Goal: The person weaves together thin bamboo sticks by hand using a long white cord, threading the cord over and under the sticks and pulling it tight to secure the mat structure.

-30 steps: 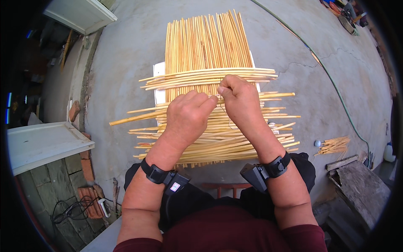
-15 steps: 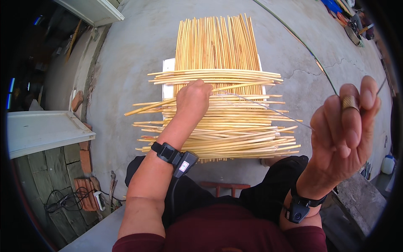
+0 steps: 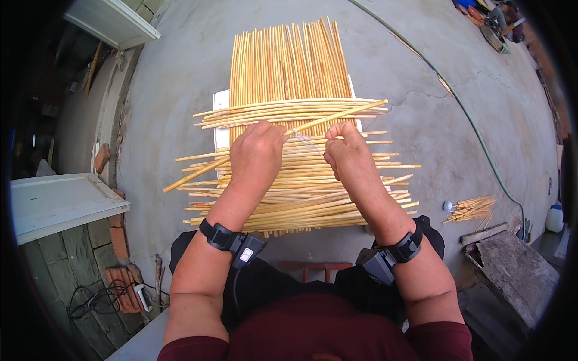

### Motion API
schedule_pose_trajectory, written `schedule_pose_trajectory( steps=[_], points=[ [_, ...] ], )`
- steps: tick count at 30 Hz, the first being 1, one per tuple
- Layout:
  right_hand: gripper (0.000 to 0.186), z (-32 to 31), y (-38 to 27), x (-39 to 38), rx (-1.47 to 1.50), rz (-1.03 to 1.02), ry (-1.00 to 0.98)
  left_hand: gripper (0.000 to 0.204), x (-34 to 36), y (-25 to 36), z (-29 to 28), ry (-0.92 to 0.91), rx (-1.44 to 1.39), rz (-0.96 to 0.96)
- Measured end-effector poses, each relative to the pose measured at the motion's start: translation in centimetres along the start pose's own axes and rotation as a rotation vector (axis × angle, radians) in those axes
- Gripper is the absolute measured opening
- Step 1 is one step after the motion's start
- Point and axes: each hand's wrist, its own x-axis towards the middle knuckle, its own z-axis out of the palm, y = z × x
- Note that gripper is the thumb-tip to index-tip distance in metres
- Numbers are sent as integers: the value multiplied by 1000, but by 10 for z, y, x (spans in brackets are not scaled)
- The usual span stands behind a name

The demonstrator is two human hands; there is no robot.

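Observation:
Upright pale-yellow stalks lie side by side on a white board, with other stalks laid crosswise over the near part. My left hand is closed around one slanted stalk, which runs from lower left to upper right over the crosswise ones. Thin whitish thread crosses the small gap between my hands. To the right, my right hand pinches the thread, its fingertips low over the stalks. Whether a needle is also in that pinch is hidden.
A green hose curves along the concrete floor on the right. Beyond my right arm are a small bundle of sticks and a grey slab. White door panels and bricks stand at left.
My right hand has come down and left from high at the right, where it drew the thread long, to close beside my left hand. The stalk in my left hand now slants up across the upper bundle.

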Motion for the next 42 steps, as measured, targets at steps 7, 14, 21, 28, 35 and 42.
schedule_pose_trajectory(
  steps=[7, 14, 21, 28, 35, 42],
  points=[
    [27, 33, 39, 20, -58, -65, 103, 13, -1, 3, -3, 28, -54, -27],
    [13, 36, 25, 10, 23, -34, -40, 13, -5, -12, -3, 17, -77, -4],
    [12, 43, 27, -30, 131, 71, -260, 8, -4, -50, 40, -15, -185, -79],
    [12, 44, 34, -46, 62, 106, -412, 12, -18, -78, 91, -87, -129, -101],
    [8, 35, 21, -49, 120, 208, -570, 9, -31, -92, 120, -120, -112, -172],
    [12, 42, 29, -51, 163, 130, -590, 8, -34, -93, 135, -118, -79, -204]
  ],
)
